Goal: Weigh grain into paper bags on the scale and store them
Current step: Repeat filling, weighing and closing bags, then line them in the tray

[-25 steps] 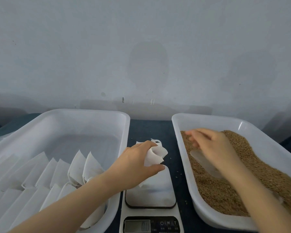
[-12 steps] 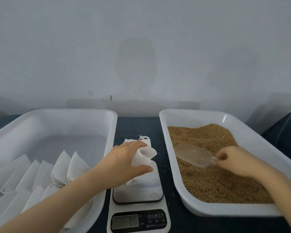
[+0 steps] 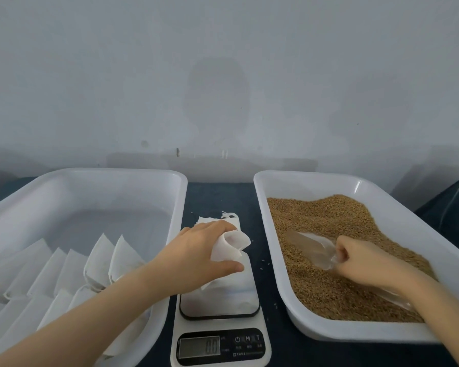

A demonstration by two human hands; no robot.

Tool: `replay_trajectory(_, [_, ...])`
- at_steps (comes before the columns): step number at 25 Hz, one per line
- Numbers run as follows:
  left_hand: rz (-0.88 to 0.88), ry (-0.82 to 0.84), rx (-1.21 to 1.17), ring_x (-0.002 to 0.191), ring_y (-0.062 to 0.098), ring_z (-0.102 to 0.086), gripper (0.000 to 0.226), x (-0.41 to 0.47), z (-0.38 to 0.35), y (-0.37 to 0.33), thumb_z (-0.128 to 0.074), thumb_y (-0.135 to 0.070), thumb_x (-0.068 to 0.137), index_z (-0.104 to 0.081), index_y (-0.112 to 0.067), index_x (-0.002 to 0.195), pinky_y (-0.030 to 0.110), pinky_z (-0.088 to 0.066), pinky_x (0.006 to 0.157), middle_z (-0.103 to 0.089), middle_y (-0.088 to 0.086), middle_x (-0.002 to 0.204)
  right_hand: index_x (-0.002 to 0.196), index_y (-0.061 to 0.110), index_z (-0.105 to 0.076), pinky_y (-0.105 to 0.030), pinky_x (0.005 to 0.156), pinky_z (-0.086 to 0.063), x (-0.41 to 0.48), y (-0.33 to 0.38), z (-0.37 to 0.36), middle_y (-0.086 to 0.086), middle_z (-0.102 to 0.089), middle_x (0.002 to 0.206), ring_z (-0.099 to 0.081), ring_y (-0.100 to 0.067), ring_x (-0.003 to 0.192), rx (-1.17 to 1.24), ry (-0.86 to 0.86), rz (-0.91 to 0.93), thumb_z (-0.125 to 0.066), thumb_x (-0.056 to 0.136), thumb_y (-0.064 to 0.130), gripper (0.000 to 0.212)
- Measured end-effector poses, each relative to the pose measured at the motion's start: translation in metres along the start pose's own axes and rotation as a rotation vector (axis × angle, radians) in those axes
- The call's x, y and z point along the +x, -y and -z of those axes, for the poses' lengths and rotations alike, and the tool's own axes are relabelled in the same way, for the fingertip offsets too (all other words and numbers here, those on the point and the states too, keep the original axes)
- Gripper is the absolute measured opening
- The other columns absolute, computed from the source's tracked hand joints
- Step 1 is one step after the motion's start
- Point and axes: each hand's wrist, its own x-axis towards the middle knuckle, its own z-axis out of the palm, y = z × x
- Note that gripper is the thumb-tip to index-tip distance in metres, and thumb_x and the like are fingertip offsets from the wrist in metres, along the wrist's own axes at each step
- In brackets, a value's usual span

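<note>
Grain (image 3: 329, 223) scooping stage: right hand (image 3: 366, 263) grips scoop (image 3: 310, 247) in the right tray (image 3: 281, 260); left hand (image 3: 196, 260) pinches the paper bag (image 3: 231, 246) open above the scale (image 3: 220, 340), awaiting filling.

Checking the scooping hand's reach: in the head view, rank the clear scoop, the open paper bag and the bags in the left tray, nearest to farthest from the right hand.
1. Clear scoop: in the right hand, over the grain.
2. Open paper bag: centre, over the scale, in the left hand.
3. Stored bags: far left, in the left tray.
</note>
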Motion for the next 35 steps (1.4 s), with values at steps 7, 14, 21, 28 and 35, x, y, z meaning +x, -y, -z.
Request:
replay_trajectory(7, [-0.036, 0.006, 0.037, 0.097, 0.002, -0.043, 0.052, -0.001, 0.000, -0.001, -0.064, -0.059, 0.077, -0.043, -0.045, 0.122, 0.020, -0.033, 0.087, -0.039, -0.037, 0.100, 0.088, 0.016, -0.054, -0.013, 0.050, -0.043, -0.001, 0.005, 0.003, 0.002, -0.065, 0.086, -0.060, -0.006, 0.060, 0.078, 0.147, -0.002, -0.065, 0.086, 0.028, 0.016])
replay_trajectory(14, [-0.041, 0.015, 0.079, 0.097, 0.001, -0.039, 0.056, 0.000, 0.001, -0.002, -0.063, -0.061, 0.076, -0.041, -0.045, 0.125, 0.019, -0.027, 0.084, -0.037, -0.032, 0.103, 0.097, 0.009, -0.061, -0.022, 0.050, -0.047, -0.001, 0.005, 0.006, 0.000, -0.067, 0.066, -0.058, -0.011, 0.050, 0.400, 0.158, -0.032, -0.056, 0.091, 0.031, 0.023])
replay_trajectory(21, [-0.042, 0.012, 0.086, 0.094, 0.000, -0.035, 0.054, -0.002, 0.001, -0.004, -0.062, -0.061, 0.078, -0.040, -0.046, 0.125, 0.017, -0.025, 0.085, -0.035, -0.034, 0.103, 0.094, 0.021, -0.059, -0.015, 0.043, -0.041, 0.003, 0.002, 0.005, 0.005, -0.063, 0.051, -0.054, -0.006, 0.041, 0.207, 0.112, 0.022, -0.064, 0.081, 0.047, 0.029])
replay_trajectory(28, [-0.027, 0.027, 0.100, 0.097, 0.002, -0.035, 0.057, -0.003, 0.001, -0.004, -0.060, -0.064, 0.076, -0.035, -0.048, 0.125, 0.020, -0.026, 0.086, -0.035, -0.030, 0.108, 0.093, 0.029, -0.061, -0.019, 0.051, -0.047, 0.006, -0.011, 0.006, 0.007, -0.066, 0.074, -0.058, -0.004, 0.055, -0.091, -0.248, 0.059, -0.057, 0.087, 0.044, 0.016])
replay_trajectory(35, [-0.038, -0.021, 0.092, 0.099, 0.001, -0.035, 0.061, -0.001, 0.000, -0.003, -0.059, -0.062, 0.078, -0.036, -0.041, 0.131, 0.020, -0.028, 0.088, -0.040, -0.022, 0.134, 0.116, 0.032, -0.055, -0.038, 0.102, -0.026, 0.006, -0.007, 0.010, 0.017, -0.065, 0.104, -0.061, -0.011, 0.095, -0.201, -0.564, 0.157, -0.053, 0.086, 0.043, 0.033])
